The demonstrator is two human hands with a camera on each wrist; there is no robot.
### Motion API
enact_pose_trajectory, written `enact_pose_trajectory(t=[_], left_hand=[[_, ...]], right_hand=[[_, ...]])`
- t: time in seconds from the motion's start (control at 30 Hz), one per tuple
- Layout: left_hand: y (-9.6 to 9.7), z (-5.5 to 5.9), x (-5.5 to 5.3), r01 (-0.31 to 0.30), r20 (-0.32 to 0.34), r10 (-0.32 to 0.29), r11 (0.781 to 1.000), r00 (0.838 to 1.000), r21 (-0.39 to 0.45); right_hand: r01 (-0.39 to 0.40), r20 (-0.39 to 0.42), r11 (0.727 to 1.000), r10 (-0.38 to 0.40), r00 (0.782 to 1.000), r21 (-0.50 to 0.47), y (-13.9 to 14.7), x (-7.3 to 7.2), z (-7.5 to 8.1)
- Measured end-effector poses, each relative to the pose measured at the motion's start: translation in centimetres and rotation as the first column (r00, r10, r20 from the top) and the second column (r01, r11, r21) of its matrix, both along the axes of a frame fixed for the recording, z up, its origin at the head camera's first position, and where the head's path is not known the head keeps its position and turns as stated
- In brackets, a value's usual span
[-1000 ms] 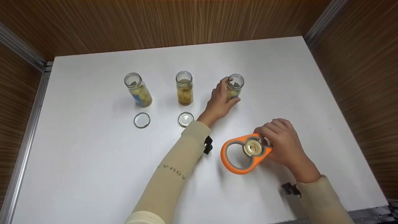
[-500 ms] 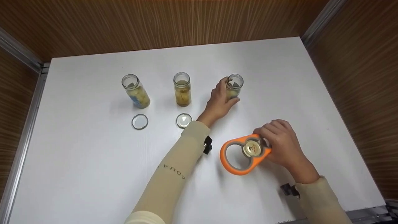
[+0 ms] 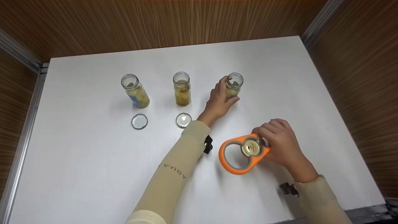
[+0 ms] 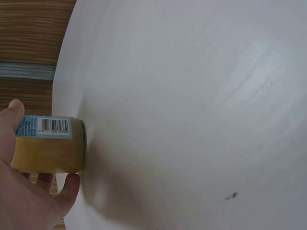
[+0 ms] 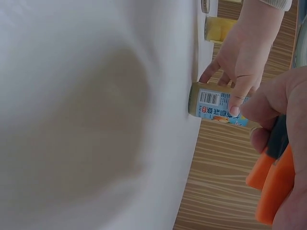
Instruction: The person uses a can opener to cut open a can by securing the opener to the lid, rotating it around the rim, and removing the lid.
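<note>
My left hand (image 3: 217,101) grips an uncapped glass jar (image 3: 235,81) by its side, thumb at the front and fingers round the back. In the left wrist view the jar (image 4: 48,155) shows a blue label with a barcode, and its base is at the white tabletop. Nearer the front, my right hand (image 3: 281,141) holds an orange and grey jar opener (image 3: 237,171) above the table. A gold lid (image 3: 250,147) sits in the opener's smaller opening. The right wrist view shows the opener's orange handles (image 5: 278,187) in the fingers.
Two more uncapped jars, a left one (image 3: 136,91) and a middle one (image 3: 182,93), stand upright with pale pieces in yellowish liquid. In front of them lie two lids, one at left (image 3: 139,121) and one at centre (image 3: 183,120). Wood-patterned panels (image 3: 174,25) wall the table.
The head view has shifted slightly. Both hands keep their holds on the jar and the jar opener, with barely any movement.
</note>
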State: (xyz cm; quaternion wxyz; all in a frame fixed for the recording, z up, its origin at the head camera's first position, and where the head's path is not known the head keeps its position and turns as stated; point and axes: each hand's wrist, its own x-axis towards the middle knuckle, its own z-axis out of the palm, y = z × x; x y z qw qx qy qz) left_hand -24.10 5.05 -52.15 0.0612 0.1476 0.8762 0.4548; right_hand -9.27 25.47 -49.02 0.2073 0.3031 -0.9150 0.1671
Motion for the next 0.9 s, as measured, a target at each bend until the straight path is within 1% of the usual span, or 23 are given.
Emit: enact_pose_trajectory(t=[0.1,0.27,0.33,0.47,0.53,0.63,0.7,0.73,0.77,0.83,0.9], left_hand=[[-0.3,0.0,0.0,0.0,0.008,0.0,1.0,1.0,0.004],[-1.3,0.0,0.1,-0.012,0.069,0.006,0.996,0.998,0.085],[-1.9,0.1,0.4,-0.026,0.091,0.016,0.994,0.996,0.102],[-3.1,0.4,1.1,-0.051,0.094,0.041,0.993,0.995,0.103],[-3.7,0.9,1.7,-0.064,0.094,0.054,0.993,0.994,0.104],[-4.3,1.9,2.9,-0.078,0.099,0.066,0.989,0.993,0.122],[-4.5,2.7,3.8,-0.084,0.109,0.067,0.984,0.992,0.16],[-4.5,3.1,4.3,-0.078,0.114,0.058,0.979,0.992,0.187],[-4.6,3.6,4.8,-0.067,0.115,0.043,0.974,0.992,0.216],[-4.6,4.4,5.9,-0.027,0.126,-0.008,0.96,0.992,0.28],[-4.7,4.9,6.9,0.037,0.137,-0.087,0.941,0.987,0.337]], right_hand=[[-0.003,-0.001,1.0,0.003,1.0,0.005,-0.2,-0.3,0.1],[-0.001,0.012,1.0,0.0,1.0,0.01,-0.1,-0.7,0.4],[0.0,0.012,1.0,0.0,1.0,0.012,-0.1,-0.9,0.5],[-0.003,0.012,1.0,0.003,1.0,0.017,0.1,-1.0,0.4],[-0.004,0.014,1.0,0.004,1.0,0.019,0.0,-1.1,0.4],[-0.005,0.021,1.0,0.004,1.0,0.017,-0.1,-1.1,0.4],[0.0,0.03,1.0,-0.001,1.0,0.018,-0.1,-1.2,0.5],[0.002,0.035,1.0,-0.003,0.999,0.02,-0.1,-1.2,0.5],[0.004,0.038,1.0,-0.005,0.999,0.022,-0.2,-1.2,0.6],[0.006,0.04,1.0,-0.007,0.999,0.028,-0.2,-1.3,0.7],[0.006,0.033,1.0,-0.007,0.999,0.031,-0.3,-1.4,0.7]])
